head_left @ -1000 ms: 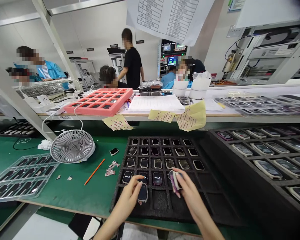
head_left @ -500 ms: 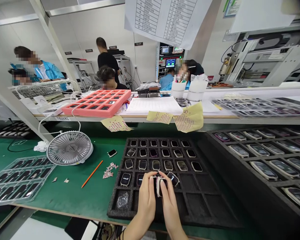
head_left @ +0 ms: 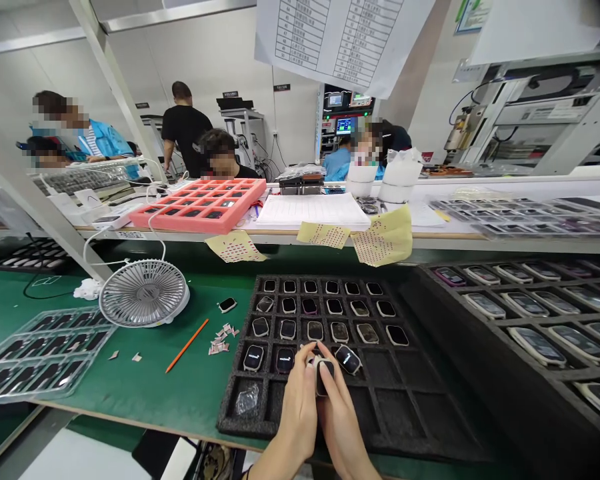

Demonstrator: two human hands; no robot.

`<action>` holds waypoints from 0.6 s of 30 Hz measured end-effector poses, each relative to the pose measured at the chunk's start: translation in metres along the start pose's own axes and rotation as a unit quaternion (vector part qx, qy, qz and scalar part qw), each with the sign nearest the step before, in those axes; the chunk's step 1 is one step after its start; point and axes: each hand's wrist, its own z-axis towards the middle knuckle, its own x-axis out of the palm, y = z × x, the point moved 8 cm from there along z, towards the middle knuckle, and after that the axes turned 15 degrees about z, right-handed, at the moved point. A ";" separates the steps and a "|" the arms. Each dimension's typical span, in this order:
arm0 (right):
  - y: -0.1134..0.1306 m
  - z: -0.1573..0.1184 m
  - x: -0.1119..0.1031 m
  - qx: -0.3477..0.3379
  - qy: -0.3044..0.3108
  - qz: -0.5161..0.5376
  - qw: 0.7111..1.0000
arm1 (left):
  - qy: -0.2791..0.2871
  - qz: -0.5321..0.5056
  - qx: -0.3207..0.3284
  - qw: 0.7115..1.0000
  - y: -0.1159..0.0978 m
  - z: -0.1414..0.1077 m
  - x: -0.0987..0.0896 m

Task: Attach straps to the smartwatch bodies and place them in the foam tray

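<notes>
Both my hands are closed around one smartwatch body (head_left: 325,379), a pale case with a dark screen and no strap. My left hand (head_left: 300,400) grips its left side, and my right hand (head_left: 341,410) has fingers along its right side. They are above a black foam tray (head_left: 415,400) divided into square compartments. Most back compartments hold watch bodies with dark screens. In the row by my fingertips, a watch (head_left: 253,359) and a purple-rimmed watch (head_left: 285,360) show lit white text. Another lit watch (head_left: 349,359) lies tilted right of my hands. Clear crumpled film (head_left: 247,400) sits in the front left compartment.
A second foam tray (head_left: 485,347) of watches stands at right. Left on the green bench are a small fan (head_left: 145,293), an orange stick (head_left: 187,345), paper scraps (head_left: 223,339), a loose watch (head_left: 227,305) and a clear tray (head_left: 45,353). A shelf carries a pink tray (head_left: 200,203). Several people work beyond.
The watch in my hands has turned so its dark screen faces up more. My hands have shifted slightly, showing the purple-rimmed watch more fully. A person in black behind has moved left.
</notes>
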 end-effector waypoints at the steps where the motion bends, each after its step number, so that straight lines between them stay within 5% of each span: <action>1: -0.003 0.000 0.000 0.015 0.004 0.015 1.000 | 0.000 0.027 0.000 1.000 0.000 0.000 -0.001; 6: -0.010 0.007 -0.003 0.071 0.009 0.085 0.994 | -0.008 0.242 0.071 0.968 -0.010 -0.002 -0.008; 9: -0.010 0.014 -0.004 0.121 0.006 0.145 0.982 | -0.065 0.319 0.129 0.937 -0.018 -0.008 -0.025; 13: -0.003 0.014 -0.003 0.178 0.001 0.228 0.957 | -0.176 0.362 0.127 0.906 -0.004 -0.005 -0.084; 18: -0.004 0.005 -0.006 0.208 -0.122 0.303 0.922 | -0.212 0.464 0.042 0.859 0.063 0.016 -0.160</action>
